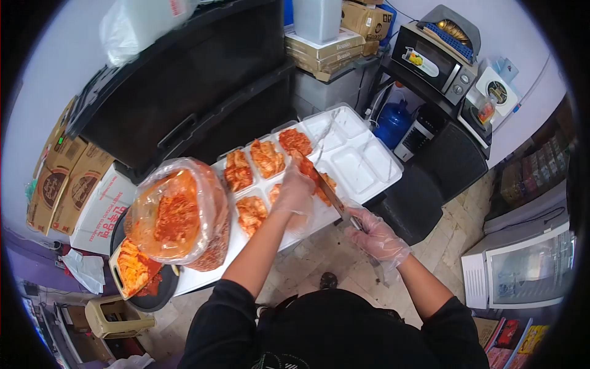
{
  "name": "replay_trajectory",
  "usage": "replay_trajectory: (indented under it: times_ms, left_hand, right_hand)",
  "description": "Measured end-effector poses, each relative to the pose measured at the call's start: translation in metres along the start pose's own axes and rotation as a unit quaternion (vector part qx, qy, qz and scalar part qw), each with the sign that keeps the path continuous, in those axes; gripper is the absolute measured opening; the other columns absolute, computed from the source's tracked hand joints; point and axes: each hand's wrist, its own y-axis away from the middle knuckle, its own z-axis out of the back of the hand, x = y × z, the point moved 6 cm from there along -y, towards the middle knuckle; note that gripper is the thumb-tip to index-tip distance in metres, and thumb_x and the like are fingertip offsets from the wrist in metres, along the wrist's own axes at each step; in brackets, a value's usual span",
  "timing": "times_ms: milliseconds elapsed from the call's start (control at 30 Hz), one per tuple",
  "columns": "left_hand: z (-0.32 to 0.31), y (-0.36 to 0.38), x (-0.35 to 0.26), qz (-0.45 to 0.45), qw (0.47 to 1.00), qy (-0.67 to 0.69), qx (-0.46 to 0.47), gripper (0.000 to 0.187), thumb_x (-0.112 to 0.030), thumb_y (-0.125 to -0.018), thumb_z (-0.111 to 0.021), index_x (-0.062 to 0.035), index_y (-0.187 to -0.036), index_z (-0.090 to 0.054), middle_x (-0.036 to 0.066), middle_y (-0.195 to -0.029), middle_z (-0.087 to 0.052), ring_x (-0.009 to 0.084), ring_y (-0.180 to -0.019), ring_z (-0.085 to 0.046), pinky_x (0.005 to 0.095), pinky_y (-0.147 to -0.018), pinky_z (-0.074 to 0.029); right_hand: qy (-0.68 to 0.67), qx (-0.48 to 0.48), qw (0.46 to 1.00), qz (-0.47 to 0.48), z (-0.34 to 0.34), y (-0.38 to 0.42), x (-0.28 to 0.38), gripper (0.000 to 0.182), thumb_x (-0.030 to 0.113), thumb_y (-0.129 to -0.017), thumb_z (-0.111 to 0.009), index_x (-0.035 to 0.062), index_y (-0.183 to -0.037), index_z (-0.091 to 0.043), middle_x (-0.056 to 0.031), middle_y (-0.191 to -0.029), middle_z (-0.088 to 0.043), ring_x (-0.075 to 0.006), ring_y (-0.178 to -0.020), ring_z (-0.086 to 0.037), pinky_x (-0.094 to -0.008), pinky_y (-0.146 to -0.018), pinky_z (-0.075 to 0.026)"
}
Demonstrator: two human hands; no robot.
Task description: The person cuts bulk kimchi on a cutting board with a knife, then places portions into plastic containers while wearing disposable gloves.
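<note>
My left hand (295, 192), in a clear plastic glove, is closed on a clump of red kimchi (309, 171) above the trays. My right hand (378, 237), also gloved, grips a knife (335, 202) with a long red-stained blade pointing up and left against the kimchi. Beneath my hands are white compartment trays (384, 169). Portions of kimchi (267, 158) fill several compartments on the left, and those on the right hold nothing. A big clear plastic bag of kimchi (178, 215) stands left of the trays. My left hand partly covers the nearer compartments.
A cutting board (117, 277) with red-stained kimchi rests on a dark round tray (163, 295) at the table's left end. Black bins (184, 86) stand behind. A black chair (412, 212), water jug (394, 120) and microwave (430, 61) are at right; a beige stool (117, 317) stands lower left.
</note>
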Motion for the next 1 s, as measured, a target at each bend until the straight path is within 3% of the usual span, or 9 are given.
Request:
replay_trajectory:
  times_ms: [67,233,300,333,467,633,700,733,1000]
  left_hand:
    - [-0.05,-0.005,0.012,0.222,0.956,0.181,0.067,0.065,0.007,-0.074,-0.063,-0.0016,-0.137,-0.047,0.016,-0.1,-0.066,0.0256,-0.095,-0.067,0.0339,-0.078,-0.056]
    - [-0.081,-0.007,0.004,0.193,0.978,0.067,0.05,0.048,0.002,-0.076,-0.068,-0.0014,-0.121,-0.054,0.009,-0.095,-0.066,0.0175,-0.087,-0.065,0.0321,-0.069,-0.054]
    - [-0.078,-0.005,-0.008,0.236,0.965,0.029,0.108,0.042,0.0,-0.078,-0.066,-0.0006,-0.119,-0.054,0.01,-0.095,-0.067,0.0202,-0.089,-0.066,0.034,-0.076,-0.054]
    - [-0.082,0.001,0.002,0.322,0.927,0.142,0.128,0.051,0.0,-0.081,-0.059,0.0,-0.131,-0.051,0.017,-0.114,-0.066,0.0263,-0.107,-0.064,0.0329,-0.095,-0.049]
    - [-0.047,-0.005,0.007,0.172,0.982,-0.053,0.053,0.066,0.006,-0.086,-0.042,-0.0061,-0.15,-0.035,0.027,-0.14,-0.051,0.0335,-0.129,-0.052,0.0326,-0.108,-0.038]
    - [-0.012,-0.01,-0.018,0.202,0.977,-0.057,0.041,0.066,0.007,-0.085,-0.04,-0.007,-0.149,-0.037,0.022,-0.138,-0.054,0.0304,-0.122,-0.058,0.0327,-0.101,-0.045]
    - [-0.014,-0.016,0.004,0.233,0.966,0.097,0.054,0.074,0.012,-0.084,-0.032,-0.0113,-0.154,-0.028,0.024,-0.138,-0.053,0.0285,-0.105,-0.067,0.0329,-0.077,-0.057]
    - [-0.01,-0.012,-0.007,0.25,0.951,0.181,0.018,0.076,0.015,-0.084,-0.029,-0.0119,-0.155,-0.025,0.021,-0.127,-0.059,0.0213,-0.084,-0.069,0.0284,-0.058,-0.055]
    - [0.02,-0.022,0.008,0.164,0.97,0.159,-0.079,0.065,0.016,-0.087,-0.035,-0.0038,-0.149,-0.035,0.019,-0.135,-0.055,0.0221,-0.099,-0.068,0.0302,-0.074,-0.057]
  right_hand:
    - [0.0,0.011,0.997,-0.077,0.025,-0.001,-0.037,0.052,0.017,-0.095,-0.061,0.0062,-0.142,-0.043,-0.0115,-0.124,-0.06,-0.0186,-0.11,-0.057,-0.0332,-0.095,-0.045]
    - [0.102,-0.005,0.992,-0.068,0.052,-0.015,-0.1,0.051,0.022,-0.094,-0.061,0.0077,-0.141,-0.046,-0.016,-0.121,-0.062,-0.0258,-0.109,-0.06,-0.0343,-0.096,-0.044]
    - [0.116,-0.007,0.992,-0.047,0.059,-0.018,-0.113,0.051,0.024,-0.094,-0.061,0.007,-0.14,-0.046,-0.0174,-0.123,-0.061,-0.0285,-0.111,-0.06,-0.035,-0.097,-0.044]
    - [0.131,-0.01,0.991,-0.021,0.061,-0.019,-0.112,0.051,0.025,-0.094,-0.06,0.0063,-0.14,-0.047,-0.0188,-0.126,-0.06,-0.0312,-0.113,-0.059,-0.0358,-0.098,-0.044]
    - [0.136,0.01,0.99,-0.026,0.078,-0.005,-0.065,0.052,0.024,-0.093,-0.059,0.0049,-0.14,-0.046,-0.0201,-0.13,-0.058,-0.0326,-0.119,-0.057,-0.0358,-0.101,-0.042]
    - [0.181,0.037,0.983,-0.018,0.074,0.012,-0.063,0.053,0.027,-0.093,-0.055,0.0041,-0.14,-0.046,-0.0231,-0.134,-0.055,-0.0375,-0.125,-0.052,-0.0394,-0.105,-0.04]
    - [0.187,0.05,0.98,-0.048,0.07,0.01,-0.047,0.053,0.028,-0.093,-0.055,0.0052,-0.14,-0.046,-0.0237,-0.135,-0.054,-0.0385,-0.126,-0.051,-0.0406,-0.105,-0.04]
    - [0.195,0.062,0.975,-0.082,0.067,0.009,-0.042,0.053,0.029,-0.093,-0.054,0.0063,-0.141,-0.046,-0.0242,-0.136,-0.053,-0.0396,-0.126,-0.05,-0.0418,-0.106,-0.039]
    - [0.29,0.053,0.951,-0.091,0.049,-0.026,-0.054,0.054,0.03,-0.094,-0.052,0.0094,-0.143,-0.045,-0.0249,-0.132,-0.056,-0.0407,-0.122,-0.053,-0.0448,-0.105,-0.042]
